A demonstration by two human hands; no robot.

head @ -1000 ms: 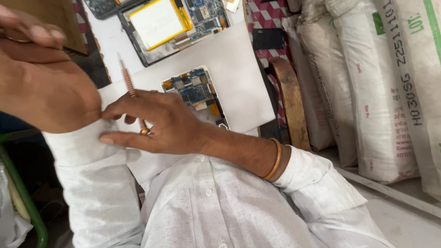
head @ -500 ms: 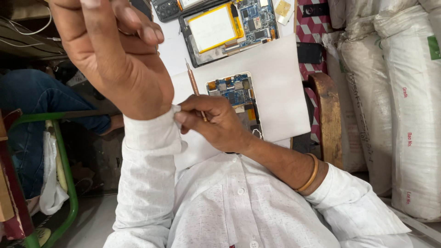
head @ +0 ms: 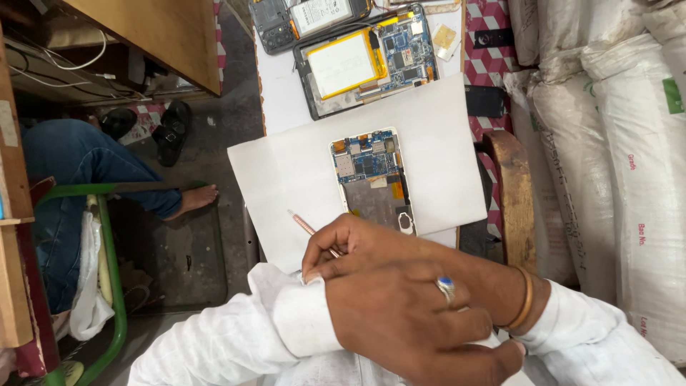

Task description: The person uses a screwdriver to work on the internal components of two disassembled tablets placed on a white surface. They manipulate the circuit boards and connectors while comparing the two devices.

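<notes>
My right hand, with a gold bangle on its wrist, holds a thin copper-coloured tool and pinches the white cuff of my left sleeve. My left hand, with a blue-stone ring, lies low in front of me over my right forearm, fingers loosely stretched and holding nothing. Just beyond my hands an opened small device with a bare circuit board lies on a white sheet of paper.
Farther back lie a larger opened tablet with a yellow battery and another opened phone. White sacks stand at the right beside a curved wooden piece. At left are another person's jeans-clad leg and bare foot, sandals and a green metal frame.
My left hand has come down from close to the camera to rest low over my right forearm. My right hand stays at the cuff with the tool. The view has shifted, showing more of the table.
</notes>
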